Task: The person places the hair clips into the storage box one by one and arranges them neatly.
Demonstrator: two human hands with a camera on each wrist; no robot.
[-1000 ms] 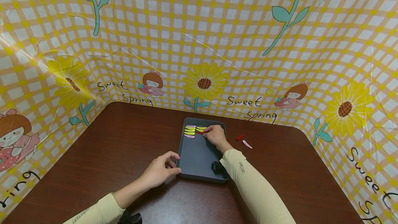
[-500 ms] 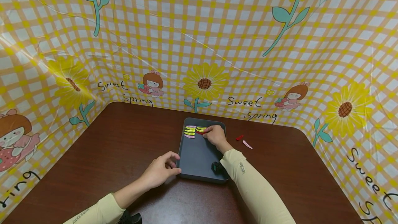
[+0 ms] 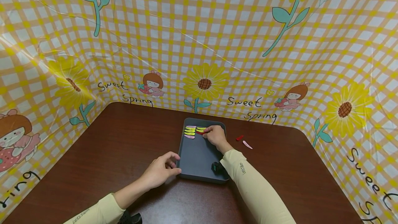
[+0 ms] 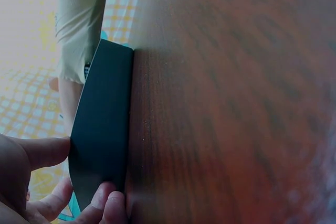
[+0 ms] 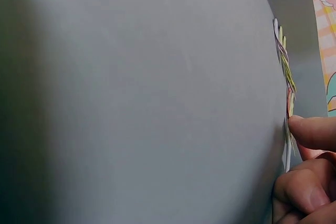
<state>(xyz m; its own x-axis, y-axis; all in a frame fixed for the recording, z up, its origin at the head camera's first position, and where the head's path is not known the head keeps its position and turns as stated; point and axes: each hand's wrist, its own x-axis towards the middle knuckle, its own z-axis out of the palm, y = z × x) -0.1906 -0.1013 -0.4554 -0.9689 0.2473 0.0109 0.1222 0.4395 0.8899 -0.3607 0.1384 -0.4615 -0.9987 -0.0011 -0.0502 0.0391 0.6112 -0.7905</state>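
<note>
Near the far end of a dark grey tray (image 3: 199, 155), my right hand (image 3: 215, 136) pinches a red hair clip (image 3: 200, 133) low over the tray floor. In the right wrist view the thumb and fingers (image 5: 315, 132) are at the clips, with the held one mostly hidden. Yellow hair clips (image 3: 201, 129) lie just beyond it. Left of these runs a column of yellow clips (image 3: 189, 131) with a pink clip (image 3: 189, 136) at its near end. My left hand (image 3: 159, 169) holds the tray's near left corner, thumb and fingers against its walls (image 4: 105, 119).
On the brown table (image 3: 133, 134), right of the tray, lie a loose red clip (image 3: 239, 138) and a pink clip (image 3: 247, 144). A checked, flower-printed cloth (image 3: 174, 37) rises behind the table and along both sides.
</note>
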